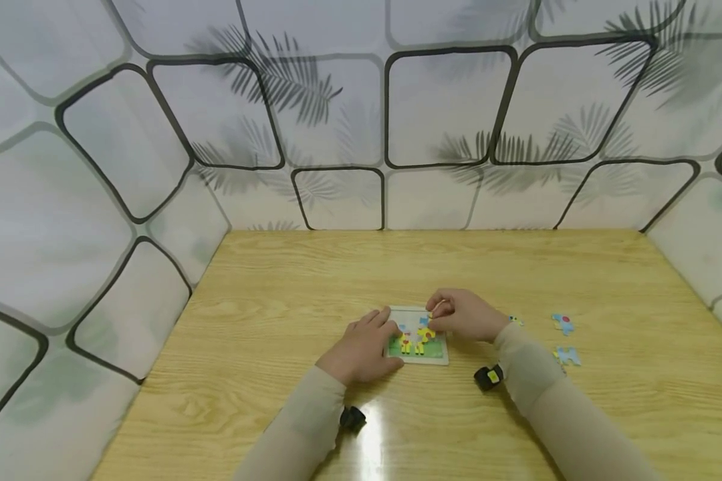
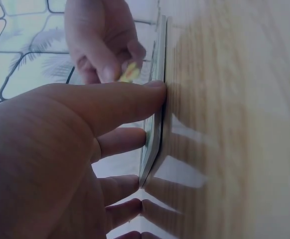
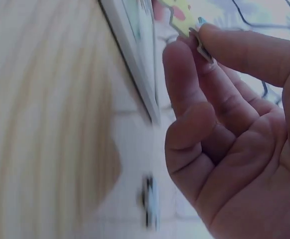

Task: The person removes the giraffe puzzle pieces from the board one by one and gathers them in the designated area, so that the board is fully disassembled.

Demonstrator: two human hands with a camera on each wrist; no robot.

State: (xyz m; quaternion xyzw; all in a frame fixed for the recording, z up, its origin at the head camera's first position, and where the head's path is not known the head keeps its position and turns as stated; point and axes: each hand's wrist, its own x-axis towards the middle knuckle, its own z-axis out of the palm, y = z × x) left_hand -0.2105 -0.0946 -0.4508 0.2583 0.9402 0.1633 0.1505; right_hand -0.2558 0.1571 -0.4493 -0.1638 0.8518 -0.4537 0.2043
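On the wooden table lies a small jigsaw board [image 1: 439, 361] with a pale frame, showing a yellow animal over green. My left hand [image 1: 361, 347] rests at the board's left side, its fingers extended along the edge; in the left wrist view the thumb [image 2: 120, 102] and fingertips touch the frame. Above the board's upper right corner, my right hand [image 1: 466, 315] pinches a jigsaw piece [image 3: 181, 17] between thumb and fingers. That piece is yellow with a red spot, and it tilts over the board in the right wrist view. Fingers hide part of it.
To the right of the board lie loose jigsaw pieces: a blue one with a red spot [image 1: 563, 323], a light blue one [image 1: 568, 355] and another [image 1: 515, 321] beside the right wrist. A patterned wall [image 1: 337, 194] stands behind the table.
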